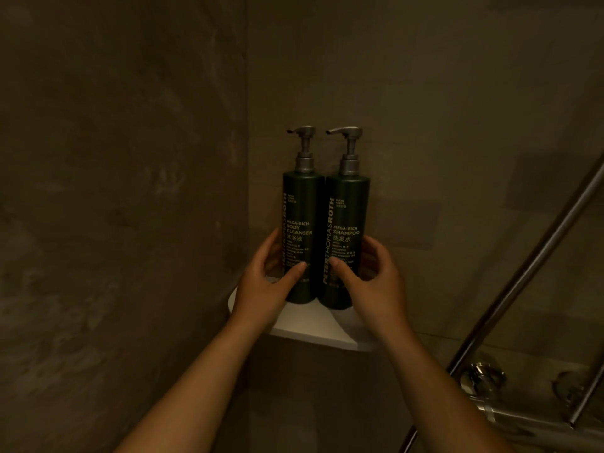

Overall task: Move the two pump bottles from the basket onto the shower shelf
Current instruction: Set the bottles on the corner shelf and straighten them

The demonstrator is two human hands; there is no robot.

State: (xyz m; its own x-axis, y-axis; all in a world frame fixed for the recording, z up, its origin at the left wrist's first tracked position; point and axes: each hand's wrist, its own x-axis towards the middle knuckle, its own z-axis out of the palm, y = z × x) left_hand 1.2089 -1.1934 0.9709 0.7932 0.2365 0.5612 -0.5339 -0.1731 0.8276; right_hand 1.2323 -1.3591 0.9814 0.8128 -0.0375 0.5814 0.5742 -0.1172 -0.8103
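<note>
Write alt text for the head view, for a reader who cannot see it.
Two dark green pump bottles, body cleanser and shampoo, stand upright and side by side on a white corner shelf. The left hand grips the cleanser, the right hand the shampoo.

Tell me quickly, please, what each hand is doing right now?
Left hand: closed around the body cleanser bottle.
Right hand: closed around the shampoo bottle.
</note>
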